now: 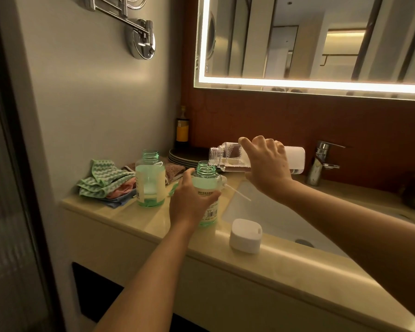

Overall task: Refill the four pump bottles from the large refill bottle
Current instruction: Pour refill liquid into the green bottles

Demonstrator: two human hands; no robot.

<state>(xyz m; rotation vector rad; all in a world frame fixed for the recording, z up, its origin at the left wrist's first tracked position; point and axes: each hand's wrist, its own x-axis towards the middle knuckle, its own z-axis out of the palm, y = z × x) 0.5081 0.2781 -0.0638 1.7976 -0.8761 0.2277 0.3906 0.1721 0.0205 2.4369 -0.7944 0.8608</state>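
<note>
The right hand (266, 164) grips the refill bottle (256, 157) horizontally, mouth over a green pump bottle (207, 188). The left hand (192, 200) wraps that bottle, standing on the counter (134, 219).

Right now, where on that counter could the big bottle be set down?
Bare counter lies along the front edge, left of the held green bottle. Another strip runs behind the sink toward the faucet. The back left corner is crowded with cloths.

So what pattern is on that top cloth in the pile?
Green and white zigzag stripes on the top cloth, seen in the head view.
</note>
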